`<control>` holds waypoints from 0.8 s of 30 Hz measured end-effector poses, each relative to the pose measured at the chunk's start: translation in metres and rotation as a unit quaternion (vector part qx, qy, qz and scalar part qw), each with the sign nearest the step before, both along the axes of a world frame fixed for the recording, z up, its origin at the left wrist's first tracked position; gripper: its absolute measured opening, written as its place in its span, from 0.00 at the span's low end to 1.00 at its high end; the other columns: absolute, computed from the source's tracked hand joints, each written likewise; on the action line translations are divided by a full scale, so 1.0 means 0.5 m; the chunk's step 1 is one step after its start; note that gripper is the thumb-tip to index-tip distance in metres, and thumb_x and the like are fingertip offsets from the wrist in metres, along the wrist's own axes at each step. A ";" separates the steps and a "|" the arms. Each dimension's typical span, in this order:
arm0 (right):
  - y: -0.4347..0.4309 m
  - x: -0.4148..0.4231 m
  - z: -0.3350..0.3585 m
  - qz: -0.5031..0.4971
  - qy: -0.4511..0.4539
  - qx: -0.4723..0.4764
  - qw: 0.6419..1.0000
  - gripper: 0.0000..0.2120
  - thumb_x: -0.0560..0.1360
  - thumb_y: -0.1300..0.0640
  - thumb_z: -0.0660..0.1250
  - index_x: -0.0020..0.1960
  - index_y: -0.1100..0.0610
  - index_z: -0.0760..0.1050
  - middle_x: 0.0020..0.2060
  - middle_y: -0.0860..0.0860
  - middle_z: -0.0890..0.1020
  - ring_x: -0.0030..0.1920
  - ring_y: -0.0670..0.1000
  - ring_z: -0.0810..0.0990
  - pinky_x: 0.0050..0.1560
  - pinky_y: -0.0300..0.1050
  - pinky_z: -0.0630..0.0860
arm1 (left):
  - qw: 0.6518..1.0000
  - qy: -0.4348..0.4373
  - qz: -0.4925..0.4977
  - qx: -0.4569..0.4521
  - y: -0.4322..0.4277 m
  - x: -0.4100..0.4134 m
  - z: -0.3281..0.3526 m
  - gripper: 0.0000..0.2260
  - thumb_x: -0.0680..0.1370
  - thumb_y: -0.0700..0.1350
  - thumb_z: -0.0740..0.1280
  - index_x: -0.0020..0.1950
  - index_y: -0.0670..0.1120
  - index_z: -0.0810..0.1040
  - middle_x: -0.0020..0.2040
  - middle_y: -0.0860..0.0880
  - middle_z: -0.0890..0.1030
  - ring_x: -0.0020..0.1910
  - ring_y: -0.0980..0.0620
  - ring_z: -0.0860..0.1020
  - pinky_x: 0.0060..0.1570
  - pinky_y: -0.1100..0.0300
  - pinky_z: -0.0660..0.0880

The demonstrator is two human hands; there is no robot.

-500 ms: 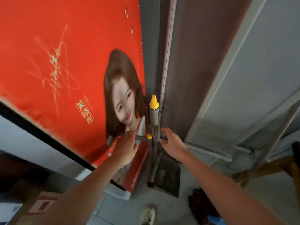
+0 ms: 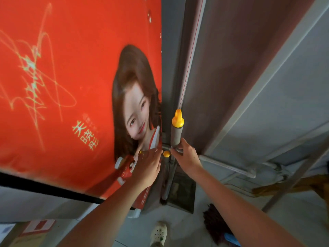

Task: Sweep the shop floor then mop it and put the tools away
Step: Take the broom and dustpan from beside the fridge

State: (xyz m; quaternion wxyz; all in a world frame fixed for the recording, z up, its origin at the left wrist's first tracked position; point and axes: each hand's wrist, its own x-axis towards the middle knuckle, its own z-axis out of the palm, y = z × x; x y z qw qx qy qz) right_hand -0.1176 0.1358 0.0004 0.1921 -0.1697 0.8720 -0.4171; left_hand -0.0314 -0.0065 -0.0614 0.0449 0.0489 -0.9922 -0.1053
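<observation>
Near edge: two bare forearms reaching forward and up. Below them, a pale shoe (image 2: 159,233) on the grey floor (image 2: 179,227), and under the right forearm a dark mop head (image 2: 216,225) lying on the floor. Left hand (image 2: 148,165) held against the lower corner of a red poster (image 2: 71,77), fingers loosely bent and blurred; whether grasping anything, cannot tell. Just right of that hand, a small yellow knob (image 2: 166,154) on a short crossbar. Right hand (image 2: 188,155) closed around the grey handle (image 2: 176,135) at its junction with the crossbar, thumb side up. Above the right hand, handle upright, topped by a yellow cap (image 2: 177,118). Below the two hands, the grey shaft running down to a dark dustpan (image 2: 183,191) standing on the floor in the corner. Right of the right hand, a grey pipe (image 2: 226,165) running along the wall base, and farther right a slanted metal leg (image 2: 292,177). Beyond the handle, a brown panel (image 2: 231,68) and grey wall (image 2: 293,86).
</observation>
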 end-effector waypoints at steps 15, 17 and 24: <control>0.028 -0.003 -0.010 0.043 -0.015 -0.006 0.999 0.11 0.77 0.54 0.65 0.58 0.53 0.71 0.50 0.47 0.82 0.49 0.48 0.80 0.46 0.42 0.73 | 0.999 -0.015 -0.045 -0.019 0.012 -0.053 -0.070 0.20 0.66 0.44 0.76 0.53 0.46 0.73 0.41 0.47 0.76 0.40 0.46 0.78 0.40 0.51 0.75; 0.033 0.001 -0.011 0.044 -0.012 -0.013 0.999 0.08 0.77 0.54 0.65 0.56 0.52 0.70 0.45 0.43 0.80 0.44 0.45 0.78 0.41 0.37 0.69 | 0.998 -0.021 -0.058 -0.028 0.008 -0.053 -0.075 0.24 0.64 0.45 0.78 0.54 0.47 0.71 0.40 0.47 0.77 0.39 0.46 0.78 0.40 0.51 0.76; 0.058 0.014 -0.001 0.024 -0.009 -0.022 0.999 0.06 0.78 0.57 0.64 0.48 0.48 0.68 0.33 0.37 0.74 0.35 0.30 0.74 0.35 0.27 0.68 | 0.995 0.002 -0.083 -0.056 0.024 -0.048 -0.084 0.24 0.63 0.41 0.78 0.54 0.46 0.70 0.36 0.47 0.77 0.34 0.46 0.77 0.33 0.54 0.74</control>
